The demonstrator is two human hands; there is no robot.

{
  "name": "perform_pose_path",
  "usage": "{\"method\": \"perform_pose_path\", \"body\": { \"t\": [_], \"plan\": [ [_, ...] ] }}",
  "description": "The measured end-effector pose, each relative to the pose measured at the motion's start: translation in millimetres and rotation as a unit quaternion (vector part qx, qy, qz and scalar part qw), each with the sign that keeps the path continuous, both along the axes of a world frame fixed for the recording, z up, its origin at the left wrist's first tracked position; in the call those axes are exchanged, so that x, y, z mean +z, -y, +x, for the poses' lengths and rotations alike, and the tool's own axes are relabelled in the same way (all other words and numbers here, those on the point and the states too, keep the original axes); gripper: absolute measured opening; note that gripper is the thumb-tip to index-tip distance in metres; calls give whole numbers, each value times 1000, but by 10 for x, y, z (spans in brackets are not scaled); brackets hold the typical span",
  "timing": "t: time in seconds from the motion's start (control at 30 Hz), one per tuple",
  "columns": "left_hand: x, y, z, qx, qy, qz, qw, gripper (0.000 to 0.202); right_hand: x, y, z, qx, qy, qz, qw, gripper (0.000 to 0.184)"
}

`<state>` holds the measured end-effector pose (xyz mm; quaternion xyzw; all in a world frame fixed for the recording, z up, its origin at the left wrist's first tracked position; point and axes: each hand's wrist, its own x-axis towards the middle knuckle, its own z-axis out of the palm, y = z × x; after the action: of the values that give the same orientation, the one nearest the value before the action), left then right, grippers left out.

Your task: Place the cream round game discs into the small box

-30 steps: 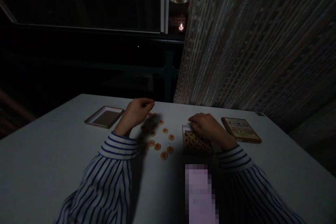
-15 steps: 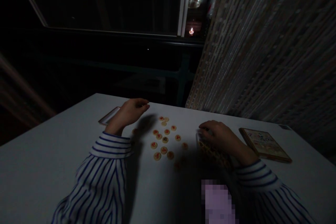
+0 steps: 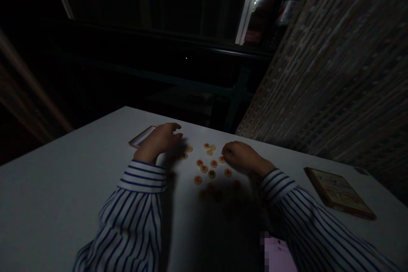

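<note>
A white table (image 3: 79, 178) carries scattered discs (image 3: 213, 163), tray (image 3: 142, 137) and box (image 3: 339, 193).

And the right hand (image 3: 240, 155) swings off the box toward nine o'clock, its curled fingers arriving at the two o'clock edge of the round pieces (image 3: 211, 174), narrowing the gap to the left hand (image 3: 162, 137)! That one parts thumb and fingers wider, and two pieces come out of the dark at its four o'clock. The pieces nearest six o'clock sink into gloom, the box too dim to make out. Toward one o'clock, more bottle (image 3: 287, 10) slides into view!
</note>
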<state>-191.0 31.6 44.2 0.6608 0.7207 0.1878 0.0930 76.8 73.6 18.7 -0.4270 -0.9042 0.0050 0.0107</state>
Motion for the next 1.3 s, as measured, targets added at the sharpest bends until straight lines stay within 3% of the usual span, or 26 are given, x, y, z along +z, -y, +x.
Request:
{"method": "perform_pose_path", "body": {
  "t": [0.33, 0.77, 1.3],
  "plan": [
    [-35, 17, 113, -32, 27, 8, 999, 41, -125, -41, -467, 106, 46, 40, 993, 21],
    [-45, 17, 150, -43, 33, 1, 999, 43, -137, -71, -544, 108, 47, 31, 992, 20],
    [-231, -97, 174, -62, 54, 16, 996, 43, -207, -116, -497, 109, 40, 33, 993, 22]
  ]
}}
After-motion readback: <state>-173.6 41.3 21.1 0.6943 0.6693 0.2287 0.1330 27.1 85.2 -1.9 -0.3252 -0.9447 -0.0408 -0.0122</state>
